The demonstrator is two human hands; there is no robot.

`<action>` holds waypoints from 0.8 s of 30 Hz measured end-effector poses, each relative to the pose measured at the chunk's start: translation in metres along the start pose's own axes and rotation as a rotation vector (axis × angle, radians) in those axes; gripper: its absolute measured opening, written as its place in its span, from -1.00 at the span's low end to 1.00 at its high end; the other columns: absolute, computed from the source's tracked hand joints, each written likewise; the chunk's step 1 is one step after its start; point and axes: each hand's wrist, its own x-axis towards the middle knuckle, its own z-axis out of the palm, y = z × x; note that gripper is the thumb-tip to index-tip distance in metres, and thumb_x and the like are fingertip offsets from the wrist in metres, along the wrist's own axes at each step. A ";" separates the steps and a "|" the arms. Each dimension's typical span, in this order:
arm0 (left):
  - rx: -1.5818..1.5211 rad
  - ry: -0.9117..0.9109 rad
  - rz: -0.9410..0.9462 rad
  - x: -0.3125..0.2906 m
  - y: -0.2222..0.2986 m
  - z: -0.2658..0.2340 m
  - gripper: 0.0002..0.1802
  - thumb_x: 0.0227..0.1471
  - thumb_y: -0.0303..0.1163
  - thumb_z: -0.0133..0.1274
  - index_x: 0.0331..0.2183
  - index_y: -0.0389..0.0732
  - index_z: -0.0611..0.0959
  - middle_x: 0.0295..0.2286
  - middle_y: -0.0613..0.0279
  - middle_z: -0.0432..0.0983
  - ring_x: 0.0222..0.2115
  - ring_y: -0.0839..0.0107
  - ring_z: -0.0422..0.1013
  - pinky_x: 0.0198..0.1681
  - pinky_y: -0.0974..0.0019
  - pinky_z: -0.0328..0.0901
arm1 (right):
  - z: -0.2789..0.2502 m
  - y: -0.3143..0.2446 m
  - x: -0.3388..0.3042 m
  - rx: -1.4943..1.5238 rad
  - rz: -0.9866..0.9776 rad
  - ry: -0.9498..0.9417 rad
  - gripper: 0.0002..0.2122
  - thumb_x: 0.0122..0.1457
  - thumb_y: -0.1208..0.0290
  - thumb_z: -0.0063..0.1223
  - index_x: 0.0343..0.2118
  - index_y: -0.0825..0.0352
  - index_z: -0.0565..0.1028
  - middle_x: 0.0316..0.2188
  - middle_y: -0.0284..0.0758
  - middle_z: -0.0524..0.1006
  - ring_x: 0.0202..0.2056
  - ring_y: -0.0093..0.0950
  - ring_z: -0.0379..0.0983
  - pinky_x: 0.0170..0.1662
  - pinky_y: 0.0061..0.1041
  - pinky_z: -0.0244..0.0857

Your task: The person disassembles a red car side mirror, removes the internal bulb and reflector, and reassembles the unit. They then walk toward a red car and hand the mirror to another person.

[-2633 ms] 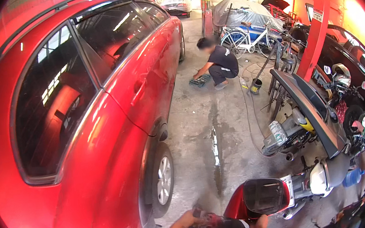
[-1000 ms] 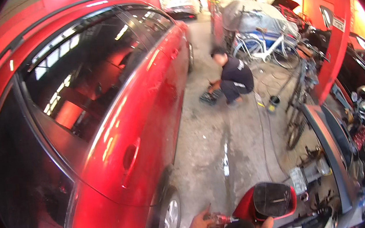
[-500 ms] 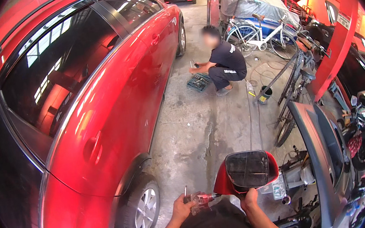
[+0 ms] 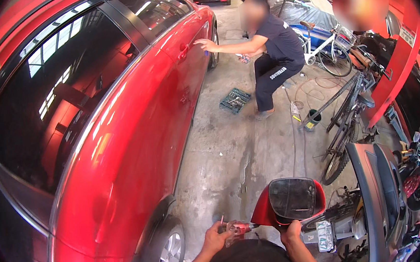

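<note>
A red car side mirror [image 4: 261,208], its dark dusty glass facing up, is held in front of my body. My right hand [image 4: 291,231] is closed around the black base at its lower edge. My left hand [image 4: 217,237] is closed around a red and grey tool that looks like a power driver [image 4: 240,228], its dark tip pointing at the mirror's lower left side. Whether the tip touches the mirror I cannot tell. A thin metal rod [image 4: 222,218] sticks up beside my left fingers.
A red car [image 4: 133,134] stands along the left. Ahead, a co-worker [image 4: 278,47] bends toward its door, beside an open socket set [image 4: 235,100]. On the right are bicycles [image 4: 343,153], a bumper-like panel [image 4: 372,190], a red post [image 4: 393,76] and a bucket [image 4: 313,119].
The co-worker has risen from a squat by the socket set and stretched one arm to the red car. The mirror has shifted slightly right and down; my grips are unchanged.
</note>
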 end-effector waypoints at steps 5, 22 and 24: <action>0.152 -0.073 0.035 0.067 0.045 -0.024 -0.58 0.02 -0.27 0.35 -0.10 -0.23 0.67 -0.29 0.01 0.68 -0.26 0.31 0.59 -0.12 0.24 0.42 | 0.047 0.001 0.034 0.082 -0.002 0.074 -0.57 0.33 0.29 -0.26 0.19 0.33 0.42 0.15 -0.13 0.48 0.15 -0.08 0.40 0.11 0.29 0.35; 0.156 0.095 -0.054 0.208 0.122 -0.050 -0.61 0.02 -0.24 0.34 -0.13 -0.18 0.66 -0.38 0.06 0.66 -0.36 0.30 0.59 -0.23 0.19 0.43 | 0.195 -0.026 0.184 -0.129 0.131 -0.044 -0.57 0.37 0.19 -0.30 0.14 0.28 0.47 0.10 -0.15 0.52 0.12 -0.10 0.43 0.06 0.27 0.39; 0.192 0.142 -0.067 0.228 0.127 -0.041 -0.61 0.02 -0.20 0.34 -0.15 -0.17 0.66 -0.39 0.04 0.65 -0.37 0.27 0.59 -0.25 0.17 0.43 | 0.212 -0.032 0.212 -0.129 0.139 -0.116 -0.55 0.40 0.13 -0.31 0.21 0.25 0.40 0.15 -0.18 0.48 0.14 -0.11 0.42 0.02 0.29 0.42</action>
